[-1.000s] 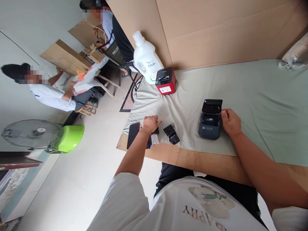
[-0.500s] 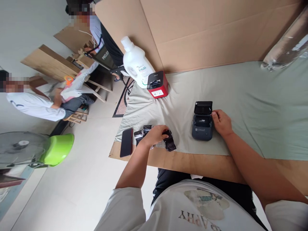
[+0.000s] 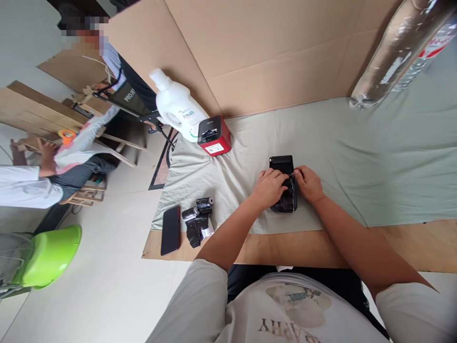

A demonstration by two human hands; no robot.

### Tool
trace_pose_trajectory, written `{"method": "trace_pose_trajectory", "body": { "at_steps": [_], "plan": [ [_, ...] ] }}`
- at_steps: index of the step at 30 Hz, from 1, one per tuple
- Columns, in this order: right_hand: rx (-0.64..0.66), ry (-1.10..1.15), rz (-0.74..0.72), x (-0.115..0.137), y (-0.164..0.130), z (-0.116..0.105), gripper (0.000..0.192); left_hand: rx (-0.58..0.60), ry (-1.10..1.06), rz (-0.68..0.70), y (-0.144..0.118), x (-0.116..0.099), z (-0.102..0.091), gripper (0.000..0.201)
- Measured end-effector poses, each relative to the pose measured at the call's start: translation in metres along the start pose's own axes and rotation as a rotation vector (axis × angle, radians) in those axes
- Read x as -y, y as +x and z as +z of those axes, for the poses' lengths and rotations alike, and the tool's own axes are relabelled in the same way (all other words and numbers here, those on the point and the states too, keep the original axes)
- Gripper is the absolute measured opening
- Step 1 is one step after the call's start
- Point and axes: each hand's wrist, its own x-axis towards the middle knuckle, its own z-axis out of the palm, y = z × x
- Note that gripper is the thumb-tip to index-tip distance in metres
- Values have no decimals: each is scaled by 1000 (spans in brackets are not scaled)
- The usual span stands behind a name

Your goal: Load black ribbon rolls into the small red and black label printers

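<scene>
A small dark label printer (image 3: 281,162) lies on the cloth in front of me with its lid tipped open. My left hand (image 3: 268,187) is closed over the printer's bay, its fingers on a black label roll (image 3: 285,202) whose loose strip drapes over the printer body. Part of the roll is hidden by those fingers. At the printer's right edge, my right hand (image 3: 309,183) grips its side near the lid hinge with bent fingers. Farther left lie other black rolls (image 3: 198,219), with shiny loose ends, beside a dark phone (image 3: 170,230).
A red and black box-shaped device (image 3: 216,139) stands by a white jug (image 3: 183,105) at the back left. Cardboard (image 3: 285,52) rises behind the cloth. A wrapped roll (image 3: 383,62) and a plastic bottle (image 3: 424,59) are at right. Two people sit off to the left.
My left hand has carried the black label roll rightward from beside the other rolls to the open printer. My right hand stays at the printer's side. The camera view has shifted.
</scene>
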Motion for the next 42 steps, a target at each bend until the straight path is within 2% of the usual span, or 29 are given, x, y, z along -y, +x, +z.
{"method": "trace_pose_trajectory", "body": {
  "at_steps": [8,12,15,17,20,22,23,25,28,30,32,34,37,42],
  "plan": [
    [11,38,28,3,0,-1,67,39,16,-45,4,6,12,30],
    [-16,152,-32,4,-1,-6,68,-30,-50,-50,1,9,17,27],
    [28,269,-139,5,-2,-10,69,-149,-132,-34,-8,12,23,25],
    [41,366,-138,5,-2,-14,66,-284,-185,-51,-15,14,28,29],
    [37,507,-49,4,-1,-17,63,-527,-232,-142,-25,16,39,54],
    [60,555,-11,5,-1,-19,63,-598,-238,-165,-31,16,47,77],
    [74,563,-3,7,-2,-20,62,-584,-238,-146,-34,16,50,85],
    [66,536,-20,10,-3,-22,60,-480,-243,-63,-39,17,56,85],
    [-10,368,-193,18,-9,-25,58,-351,-264,53,-45,17,62,72],
    [-1,230,-360,24,-13,-24,59,-356,-275,78,-46,18,64,72],
    [59,122,-458,30,-18,-21,59,-392,-273,72,-47,18,65,73],
    [90,32,-475,33,-22,-17,54,-414,-250,53,-46,17,66,76],
    [51,-42,-488,36,-26,-12,44,-429,-191,17,-46,14,66,80],
    [70,-81,-504,38,-33,-16,37,-464,-197,2,-47,9,65,76]
  ]
}}
